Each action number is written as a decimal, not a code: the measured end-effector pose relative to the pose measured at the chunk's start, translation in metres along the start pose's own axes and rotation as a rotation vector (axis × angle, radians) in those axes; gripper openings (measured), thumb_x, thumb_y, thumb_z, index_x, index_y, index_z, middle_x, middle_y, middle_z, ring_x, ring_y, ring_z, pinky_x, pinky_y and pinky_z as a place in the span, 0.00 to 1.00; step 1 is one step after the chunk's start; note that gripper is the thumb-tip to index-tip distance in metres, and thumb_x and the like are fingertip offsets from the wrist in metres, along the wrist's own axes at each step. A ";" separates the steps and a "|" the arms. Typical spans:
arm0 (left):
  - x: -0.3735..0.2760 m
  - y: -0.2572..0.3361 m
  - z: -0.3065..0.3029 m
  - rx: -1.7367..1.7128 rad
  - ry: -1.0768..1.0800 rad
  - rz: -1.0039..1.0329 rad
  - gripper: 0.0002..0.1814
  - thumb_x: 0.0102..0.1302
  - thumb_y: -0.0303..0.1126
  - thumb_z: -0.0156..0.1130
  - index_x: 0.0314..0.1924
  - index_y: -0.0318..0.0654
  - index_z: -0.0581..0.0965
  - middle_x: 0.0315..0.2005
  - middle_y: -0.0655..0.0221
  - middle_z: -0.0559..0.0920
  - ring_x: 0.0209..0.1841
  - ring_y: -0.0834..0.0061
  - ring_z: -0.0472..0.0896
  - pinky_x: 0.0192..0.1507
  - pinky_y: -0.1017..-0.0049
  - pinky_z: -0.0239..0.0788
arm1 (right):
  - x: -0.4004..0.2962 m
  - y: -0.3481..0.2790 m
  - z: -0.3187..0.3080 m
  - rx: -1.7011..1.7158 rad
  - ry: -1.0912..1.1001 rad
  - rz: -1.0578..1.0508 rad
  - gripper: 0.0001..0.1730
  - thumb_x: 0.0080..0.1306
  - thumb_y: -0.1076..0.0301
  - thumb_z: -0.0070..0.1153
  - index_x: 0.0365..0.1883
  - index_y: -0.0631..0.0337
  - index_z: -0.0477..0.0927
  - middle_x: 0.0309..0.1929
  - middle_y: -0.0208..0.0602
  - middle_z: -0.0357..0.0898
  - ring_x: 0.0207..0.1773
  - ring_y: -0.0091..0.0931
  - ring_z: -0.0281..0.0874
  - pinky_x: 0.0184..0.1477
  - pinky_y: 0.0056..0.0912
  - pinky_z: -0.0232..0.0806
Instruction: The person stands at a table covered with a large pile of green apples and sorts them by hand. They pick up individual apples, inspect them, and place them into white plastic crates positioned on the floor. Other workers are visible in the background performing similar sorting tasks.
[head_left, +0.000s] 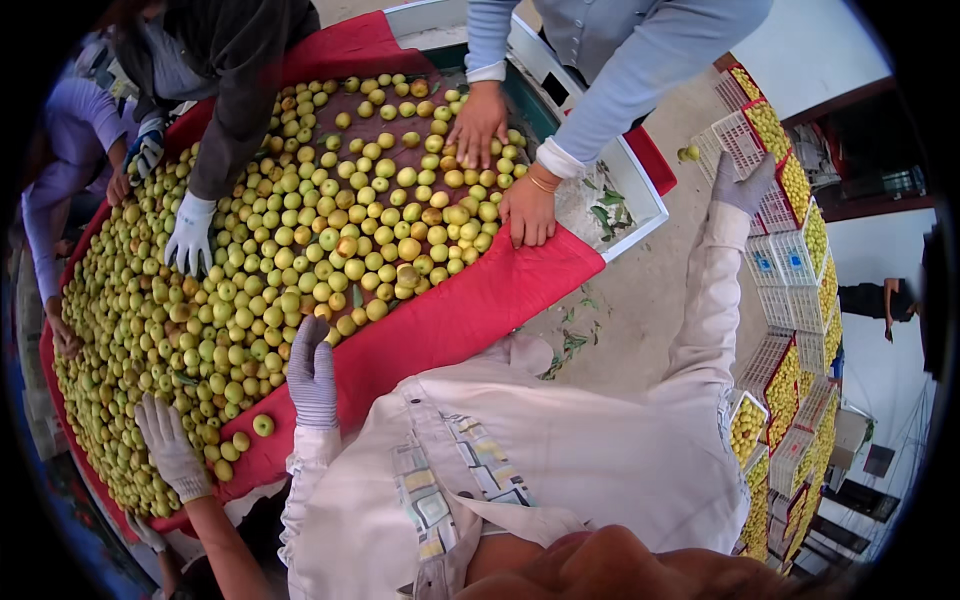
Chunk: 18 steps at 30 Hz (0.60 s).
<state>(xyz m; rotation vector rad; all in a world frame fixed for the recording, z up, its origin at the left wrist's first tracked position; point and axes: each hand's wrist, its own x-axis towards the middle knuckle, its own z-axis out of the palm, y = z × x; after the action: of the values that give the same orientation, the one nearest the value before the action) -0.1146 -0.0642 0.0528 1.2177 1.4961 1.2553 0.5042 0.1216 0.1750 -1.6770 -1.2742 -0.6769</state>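
A padded red cloth (465, 307) edges a large sorting table heaped with small yellow-green, apple-like fruits (285, 259). My left hand (313, 379), in a striped grey-white glove, is over the cloth at the near edge of the heap. Its fingers are extended with the thumb apart; no fruit shows in it, though its palm side is hidden. Out to the right, my right hand (742, 182), in a similar glove, reaches towards stacked crates with fingers spread and nothing visible in it. Just left of its fingertips, apart from them, are one or two greenish fruits (688, 153), seemingly in the air.
White and red plastic crates (795, 262) full of fruit stand stacked at the right. Across the table a co-worker's bare hands (480, 124) touch the fruit and cloth. Co-workers' gloved hands (191, 232) work at the left. Loose leaves (574, 341) lie on the floor.
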 end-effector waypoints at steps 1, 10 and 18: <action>-0.015 -0.012 -0.012 0.086 0.142 0.033 0.24 0.72 0.22 0.54 0.68 0.31 0.70 0.61 0.56 0.78 0.62 0.65 0.78 0.64 0.69 0.70 | 0.007 -0.033 -0.006 0.114 0.043 -0.096 0.41 0.67 0.63 0.63 0.73 0.70 0.60 0.70 0.62 0.64 0.71 0.48 0.65 0.73 0.46 0.57; -0.076 -0.003 -0.030 1.015 0.076 0.255 0.29 0.56 0.29 0.70 0.60 0.42 0.79 0.61 0.57 0.77 0.62 0.50 0.73 0.63 0.59 0.66 | -0.144 -0.237 0.007 0.660 -0.735 -0.530 0.15 0.65 0.78 0.60 0.51 0.64 0.81 0.44 0.46 0.85 0.46 0.39 0.85 0.49 0.36 0.76; -0.056 -0.025 -0.039 0.784 0.245 0.164 0.25 0.58 0.22 0.66 0.58 0.38 0.79 0.54 0.55 0.78 0.55 0.51 0.75 0.60 0.59 0.68 | -0.227 -0.285 0.066 0.753 -1.435 -0.591 0.16 0.67 0.68 0.59 0.53 0.56 0.81 0.50 0.40 0.83 0.52 0.39 0.82 0.54 0.41 0.73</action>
<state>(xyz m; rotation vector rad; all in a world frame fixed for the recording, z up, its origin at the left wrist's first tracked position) -0.1452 -0.1280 0.0352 1.7506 2.2208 0.9547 0.1566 0.0971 0.0493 -0.9680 -2.5872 0.8895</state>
